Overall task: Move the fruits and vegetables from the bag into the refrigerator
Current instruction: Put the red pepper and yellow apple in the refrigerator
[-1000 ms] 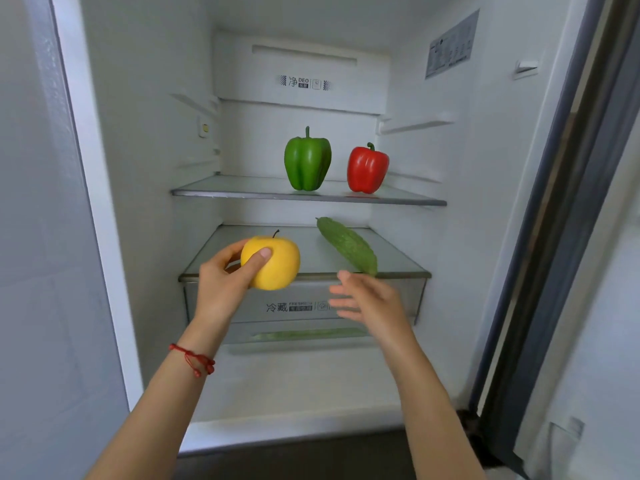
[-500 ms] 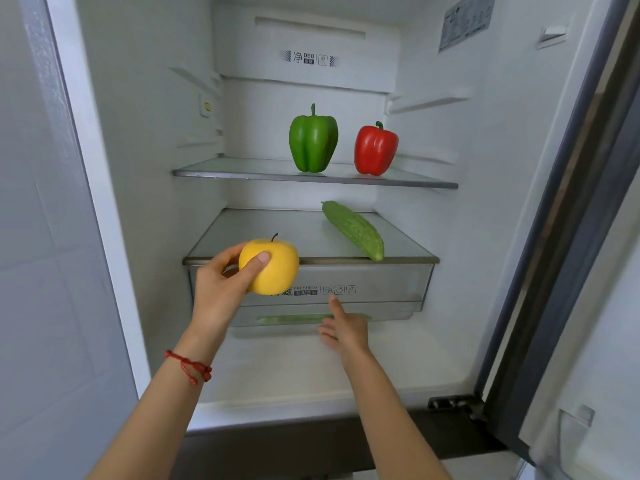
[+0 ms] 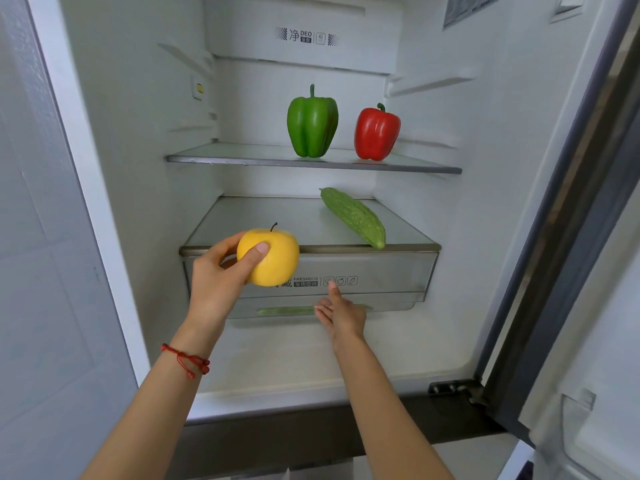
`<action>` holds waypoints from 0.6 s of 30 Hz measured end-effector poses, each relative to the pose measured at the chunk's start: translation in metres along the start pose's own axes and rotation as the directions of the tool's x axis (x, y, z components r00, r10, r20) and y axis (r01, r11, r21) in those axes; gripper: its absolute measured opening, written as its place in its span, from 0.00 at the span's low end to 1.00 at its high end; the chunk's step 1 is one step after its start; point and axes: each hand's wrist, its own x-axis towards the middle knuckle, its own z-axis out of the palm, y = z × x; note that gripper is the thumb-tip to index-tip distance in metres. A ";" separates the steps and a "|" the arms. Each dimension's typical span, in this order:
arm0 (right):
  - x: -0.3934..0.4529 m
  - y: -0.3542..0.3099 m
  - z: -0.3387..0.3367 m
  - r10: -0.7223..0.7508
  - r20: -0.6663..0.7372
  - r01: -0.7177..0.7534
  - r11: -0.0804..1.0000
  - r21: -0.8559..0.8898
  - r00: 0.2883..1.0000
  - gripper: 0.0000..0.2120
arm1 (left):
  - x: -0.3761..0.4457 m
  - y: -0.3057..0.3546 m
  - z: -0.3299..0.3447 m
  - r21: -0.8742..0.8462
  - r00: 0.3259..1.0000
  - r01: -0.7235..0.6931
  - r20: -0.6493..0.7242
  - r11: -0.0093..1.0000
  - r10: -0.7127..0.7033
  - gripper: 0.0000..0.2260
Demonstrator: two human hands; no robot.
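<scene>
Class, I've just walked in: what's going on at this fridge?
A person is stocking an open refrigerator. The left hand holds a round yellow apple before the clear crisper drawer, while the right hand reaches for the drawer's lower edge. A green bell pepper, red bell pepper and bumpy green gourd sit shelved.

Both forearms are bare, with no sleeves in sight. The left hand [image 3: 214, 289] and the right hand [image 3: 343, 313] wear no rings or gloves, and the nails are short and plain. A thin red string bracelet [image 3: 187, 360] circles the left wrist, knotted, with small loose ends hanging from it.
</scene>
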 end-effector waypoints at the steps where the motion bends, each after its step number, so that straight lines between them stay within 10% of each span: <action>1: -0.004 0.000 -0.001 -0.004 -0.001 0.004 1.000 -0.001 1.000 0.13 | -0.001 0.001 -0.001 0.000 1.000 -0.002 0.003 1.000 0.002 0.14; 18: -0.067 0.012 -0.038 -0.098 -0.018 0.098 0.995 -0.009 0.995 0.11 | -0.023 0.036 -0.020 -0.056 0.993 -0.039 0.110 0.998 0.045 0.15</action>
